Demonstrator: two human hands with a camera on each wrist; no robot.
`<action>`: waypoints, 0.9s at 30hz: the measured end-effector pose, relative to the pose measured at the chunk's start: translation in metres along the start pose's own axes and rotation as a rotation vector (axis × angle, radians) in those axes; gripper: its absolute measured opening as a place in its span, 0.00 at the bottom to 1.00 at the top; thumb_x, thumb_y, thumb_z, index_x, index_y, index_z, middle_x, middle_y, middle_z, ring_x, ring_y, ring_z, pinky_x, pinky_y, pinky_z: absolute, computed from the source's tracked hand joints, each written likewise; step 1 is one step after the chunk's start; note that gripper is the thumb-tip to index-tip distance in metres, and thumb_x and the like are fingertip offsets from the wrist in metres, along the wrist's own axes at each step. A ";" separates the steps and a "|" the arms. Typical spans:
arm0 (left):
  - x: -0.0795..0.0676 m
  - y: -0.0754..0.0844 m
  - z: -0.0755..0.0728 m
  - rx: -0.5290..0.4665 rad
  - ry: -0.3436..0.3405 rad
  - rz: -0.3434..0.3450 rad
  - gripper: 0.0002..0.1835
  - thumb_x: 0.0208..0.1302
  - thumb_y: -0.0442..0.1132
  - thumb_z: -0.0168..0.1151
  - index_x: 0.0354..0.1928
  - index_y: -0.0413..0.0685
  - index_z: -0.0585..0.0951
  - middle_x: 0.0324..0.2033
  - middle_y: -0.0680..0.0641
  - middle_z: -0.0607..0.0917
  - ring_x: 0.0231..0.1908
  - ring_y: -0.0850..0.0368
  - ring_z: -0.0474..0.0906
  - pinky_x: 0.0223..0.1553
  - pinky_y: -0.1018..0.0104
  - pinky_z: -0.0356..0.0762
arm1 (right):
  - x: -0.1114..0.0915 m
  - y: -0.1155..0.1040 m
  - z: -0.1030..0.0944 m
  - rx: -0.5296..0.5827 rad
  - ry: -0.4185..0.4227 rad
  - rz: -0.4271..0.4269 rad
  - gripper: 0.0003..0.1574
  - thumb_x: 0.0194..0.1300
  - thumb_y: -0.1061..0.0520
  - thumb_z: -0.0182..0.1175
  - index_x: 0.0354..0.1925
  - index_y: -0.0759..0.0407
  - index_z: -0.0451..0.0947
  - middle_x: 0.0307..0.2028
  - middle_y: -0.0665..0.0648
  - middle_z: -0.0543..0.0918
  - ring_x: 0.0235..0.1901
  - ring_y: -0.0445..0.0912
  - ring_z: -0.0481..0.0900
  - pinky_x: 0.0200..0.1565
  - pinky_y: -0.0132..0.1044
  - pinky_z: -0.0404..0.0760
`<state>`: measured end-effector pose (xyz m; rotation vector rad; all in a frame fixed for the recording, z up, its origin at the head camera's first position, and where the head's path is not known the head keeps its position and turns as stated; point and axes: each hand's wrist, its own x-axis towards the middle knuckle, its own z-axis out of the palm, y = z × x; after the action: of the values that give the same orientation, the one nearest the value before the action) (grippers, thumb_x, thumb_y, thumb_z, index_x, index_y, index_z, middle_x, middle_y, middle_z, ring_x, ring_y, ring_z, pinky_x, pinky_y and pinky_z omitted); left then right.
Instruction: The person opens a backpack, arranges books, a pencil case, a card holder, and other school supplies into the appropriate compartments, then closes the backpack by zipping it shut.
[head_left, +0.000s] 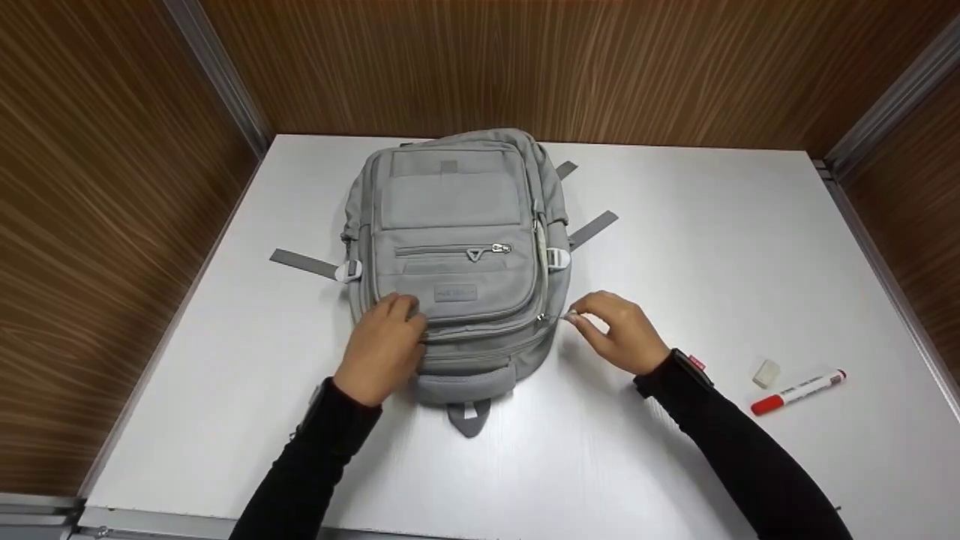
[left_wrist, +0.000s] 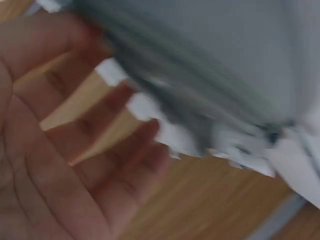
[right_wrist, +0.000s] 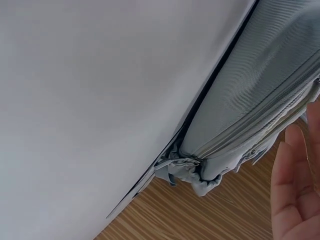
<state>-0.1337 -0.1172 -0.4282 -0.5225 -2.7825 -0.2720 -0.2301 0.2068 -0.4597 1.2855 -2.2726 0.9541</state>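
Hands, two, at one backpack

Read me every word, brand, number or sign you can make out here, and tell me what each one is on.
None can be read with certainty.
Patch on the front of the grey backpack: raised lettering, too small and faint to read.
Red-capped marker: dark print along the white barrel, too small to read.
Red tag at the right sleeve: pale marks, too small to read.

backpack on tbl, L of ctr | marker R side, block just bhd | panel bhd tbl
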 end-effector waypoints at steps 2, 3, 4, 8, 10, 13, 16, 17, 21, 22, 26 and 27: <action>0.010 0.021 0.000 0.024 0.004 0.029 0.13 0.45 0.40 0.67 0.35 0.43 0.80 0.41 0.43 0.77 0.45 0.46 0.72 0.45 0.55 0.71 | 0.002 -0.006 0.000 0.022 -0.006 -0.022 0.04 0.55 0.63 0.60 0.32 0.55 0.77 0.30 0.46 0.78 0.34 0.40 0.75 0.39 0.28 0.70; 0.016 0.031 0.002 0.035 0.016 0.057 0.13 0.45 0.41 0.67 0.34 0.43 0.80 0.38 0.44 0.78 0.41 0.49 0.73 0.42 0.58 0.73 | 0.003 -0.008 0.000 0.028 -0.008 -0.038 0.04 0.55 0.63 0.60 0.32 0.56 0.77 0.30 0.46 0.78 0.34 0.40 0.75 0.40 0.27 0.70; 0.023 0.040 0.003 0.046 0.028 0.086 0.13 0.46 0.42 0.67 0.34 0.44 0.80 0.35 0.45 0.78 0.37 0.51 0.73 0.37 0.60 0.74 | 0.004 -0.010 0.000 0.035 -0.007 -0.054 0.04 0.55 0.64 0.60 0.32 0.56 0.77 0.30 0.46 0.78 0.34 0.40 0.75 0.40 0.27 0.70; 0.052 0.069 0.014 0.117 0.057 0.167 0.08 0.48 0.41 0.64 0.29 0.45 0.80 0.27 0.49 0.78 0.27 0.54 0.72 0.25 0.64 0.73 | 0.005 -0.017 0.002 0.051 0.009 -0.109 0.04 0.54 0.64 0.61 0.32 0.58 0.78 0.30 0.47 0.79 0.34 0.41 0.75 0.40 0.29 0.71; 0.064 0.078 0.020 0.162 0.070 0.184 0.06 0.49 0.40 0.62 0.27 0.46 0.80 0.25 0.49 0.78 0.25 0.54 0.71 0.23 0.65 0.72 | 0.004 -0.019 0.003 0.053 0.018 -0.132 0.05 0.53 0.65 0.61 0.32 0.59 0.78 0.31 0.48 0.79 0.34 0.41 0.76 0.40 0.30 0.71; 0.076 0.087 0.030 0.212 0.083 0.186 0.04 0.49 0.40 0.61 0.27 0.48 0.81 0.24 0.50 0.78 0.25 0.54 0.73 0.21 0.65 0.72 | 0.002 -0.021 0.004 0.048 0.026 -0.162 0.07 0.52 0.65 0.61 0.33 0.59 0.79 0.32 0.48 0.80 0.34 0.41 0.77 0.39 0.32 0.73; 0.081 0.090 0.036 0.240 0.078 0.172 0.04 0.50 0.39 0.60 0.27 0.49 0.81 0.24 0.50 0.78 0.26 0.55 0.73 0.21 0.65 0.72 | -0.001 -0.020 0.004 0.026 0.025 -0.176 0.08 0.52 0.65 0.61 0.33 0.58 0.80 0.32 0.48 0.81 0.34 0.41 0.77 0.38 0.33 0.74; 0.082 0.091 0.037 0.244 0.074 0.170 0.03 0.50 0.39 0.60 0.27 0.49 0.81 0.24 0.50 0.78 0.26 0.55 0.73 0.20 0.65 0.72 | -0.003 -0.018 0.003 0.013 0.027 -0.177 0.08 0.51 0.65 0.61 0.33 0.58 0.80 0.32 0.48 0.81 0.34 0.41 0.77 0.37 0.34 0.74; 0.082 0.091 0.040 0.244 0.073 0.182 0.03 0.50 0.38 0.60 0.25 0.49 0.81 0.23 0.50 0.77 0.24 0.56 0.73 0.18 0.65 0.73 | -0.008 -0.012 0.000 -0.053 0.041 -0.156 0.06 0.51 0.64 0.62 0.31 0.57 0.80 0.30 0.47 0.81 0.32 0.41 0.77 0.35 0.34 0.75; 0.082 0.091 0.040 0.243 0.080 0.188 0.03 0.51 0.38 0.60 0.25 0.49 0.81 0.23 0.50 0.77 0.24 0.56 0.73 0.18 0.65 0.73 | -0.009 -0.010 0.000 -0.071 0.044 -0.146 0.05 0.51 0.63 0.62 0.30 0.57 0.80 0.30 0.47 0.81 0.32 0.41 0.77 0.35 0.34 0.75; 0.081 0.091 0.041 0.246 0.119 0.215 0.04 0.51 0.38 0.60 0.25 0.48 0.81 0.22 0.51 0.77 0.22 0.57 0.73 0.16 0.66 0.72 | -0.011 -0.003 -0.002 -0.116 0.049 -0.112 0.04 0.51 0.62 0.63 0.30 0.56 0.80 0.30 0.46 0.81 0.32 0.40 0.77 0.34 0.33 0.75; 0.080 0.091 0.041 0.247 0.128 0.221 0.04 0.52 0.39 0.60 0.25 0.48 0.81 0.22 0.51 0.77 0.22 0.57 0.73 0.16 0.66 0.72 | -0.010 -0.002 -0.003 -0.122 0.049 -0.106 0.04 0.51 0.61 0.63 0.30 0.55 0.80 0.30 0.46 0.81 0.32 0.40 0.77 0.34 0.33 0.75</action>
<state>-0.1807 0.0017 -0.4295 -0.7146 -2.5575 0.0839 -0.2229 0.2142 -0.4628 1.3017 -2.1667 0.7886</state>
